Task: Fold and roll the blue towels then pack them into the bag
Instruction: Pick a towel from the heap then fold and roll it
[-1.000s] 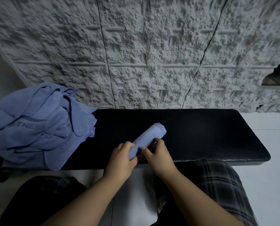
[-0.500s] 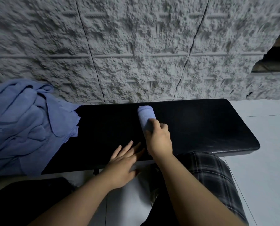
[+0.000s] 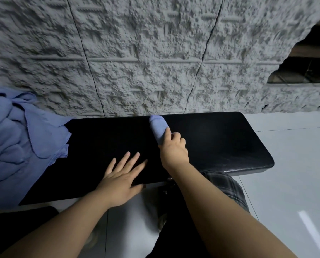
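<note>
Left hand (image 3: 121, 180): flat on near edge of black padded bench (image 3: 220, 138), palm down; fingers spread apart, holding nothing
Right hand (image 3: 173, 149): further in on bench; fingers wrapped round near end of rolled blue towel (image 3: 158, 127)
Rolled towel: lying on bench, far end near back edge
Loose blue towels (image 3: 19, 138): heaped over left end of bench, well apart from roll
Behind: rough grey textured wall (image 3: 155, 53)

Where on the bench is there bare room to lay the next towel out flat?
The widest bare patch of the black bench lies right of the rolled towel and the right hand, out to the bench's right end. A narrower one lies between the blue towel pile and the left hand. The left end is crowded: the pile covers it.
</note>
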Available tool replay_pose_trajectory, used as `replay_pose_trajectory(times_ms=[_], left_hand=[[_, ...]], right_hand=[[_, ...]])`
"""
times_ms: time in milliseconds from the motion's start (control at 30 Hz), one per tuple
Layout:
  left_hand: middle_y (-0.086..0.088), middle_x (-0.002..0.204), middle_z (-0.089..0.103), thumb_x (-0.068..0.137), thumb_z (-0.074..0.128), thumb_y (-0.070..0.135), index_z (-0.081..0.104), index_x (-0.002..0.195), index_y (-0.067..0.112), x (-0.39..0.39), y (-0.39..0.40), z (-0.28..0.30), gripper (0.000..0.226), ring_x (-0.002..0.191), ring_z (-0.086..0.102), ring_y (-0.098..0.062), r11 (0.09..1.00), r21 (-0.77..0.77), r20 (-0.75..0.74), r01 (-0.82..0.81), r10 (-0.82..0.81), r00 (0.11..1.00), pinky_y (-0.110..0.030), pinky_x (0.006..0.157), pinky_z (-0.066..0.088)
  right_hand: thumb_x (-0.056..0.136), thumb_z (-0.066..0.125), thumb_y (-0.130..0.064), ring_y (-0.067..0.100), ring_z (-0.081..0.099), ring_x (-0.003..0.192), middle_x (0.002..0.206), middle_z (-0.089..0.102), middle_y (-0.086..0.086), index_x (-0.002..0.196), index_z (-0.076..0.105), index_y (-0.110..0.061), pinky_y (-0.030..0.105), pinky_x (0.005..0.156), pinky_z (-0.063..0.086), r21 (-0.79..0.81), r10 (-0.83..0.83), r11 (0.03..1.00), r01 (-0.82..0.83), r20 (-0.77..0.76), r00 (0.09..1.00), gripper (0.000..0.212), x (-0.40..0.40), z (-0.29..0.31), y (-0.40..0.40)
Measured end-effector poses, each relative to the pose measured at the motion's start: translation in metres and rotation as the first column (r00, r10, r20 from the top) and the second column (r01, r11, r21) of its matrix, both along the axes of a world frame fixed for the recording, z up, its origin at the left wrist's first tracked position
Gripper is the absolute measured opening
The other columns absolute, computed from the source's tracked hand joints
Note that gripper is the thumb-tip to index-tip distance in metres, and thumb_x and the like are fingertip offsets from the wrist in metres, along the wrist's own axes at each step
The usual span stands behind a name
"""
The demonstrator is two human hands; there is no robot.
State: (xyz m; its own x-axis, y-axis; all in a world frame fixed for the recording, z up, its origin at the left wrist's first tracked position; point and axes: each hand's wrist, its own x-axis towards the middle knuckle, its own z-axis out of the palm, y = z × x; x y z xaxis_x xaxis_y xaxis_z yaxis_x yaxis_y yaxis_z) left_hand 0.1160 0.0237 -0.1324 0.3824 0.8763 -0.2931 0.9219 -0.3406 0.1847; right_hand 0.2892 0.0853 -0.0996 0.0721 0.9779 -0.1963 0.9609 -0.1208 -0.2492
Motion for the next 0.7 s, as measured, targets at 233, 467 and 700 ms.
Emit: replay_pose_trajectory(times_ms=[233,467,700], left_hand=[[0.021,0.141,-0.04,0.062,-0.004,0.076,-0.029,0.129,0.055,-0.003,-0.001,0.001,0.074,0.13,-0.041,-0.006,0.999,-0.049,0.033,0.017,-0.015,0.999,-0.038,0.111,-0.02],[0.022,0.14,-0.042,0.063,-0.003,0.076,-0.029,0.125,0.059,-0.003,-0.002,0.0,0.069,0.127,-0.044,-0.003,0.999,-0.043,0.041,0.017,-0.016,0.999,-0.037,0.109,-0.023],[0.022,0.139,-0.043,0.064,-0.003,0.076,-0.031,0.124,0.058,-0.003,-0.003,0.0,0.069,0.123,-0.047,-0.001,0.999,-0.029,0.044,0.023,-0.022,0.999,-0.031,0.1,-0.031]], right_hand=[[0.099,0.041,-0.023,0.035,0.037,0.12,0.136,0.03,0.017,0.15,0.012,-0.018,0.044,0.094,0.039,-0.007,-0.174,0.985,0.174,-0.066,0.983,0.059,0.07,0.007,0.021],[0.099,0.042,-0.028,0.037,0.037,0.12,0.136,0.033,0.018,0.149,0.017,-0.018,0.045,0.092,0.039,0.044,-0.337,0.94,0.337,-0.013,0.941,0.057,0.137,0.008,0.023],[0.099,0.041,-0.03,0.039,0.036,0.121,0.139,0.033,0.018,0.15,0.017,-0.019,0.046,0.094,0.037,0.107,-0.417,0.906,0.409,0.061,0.907,0.058,0.187,0.003,0.018]])
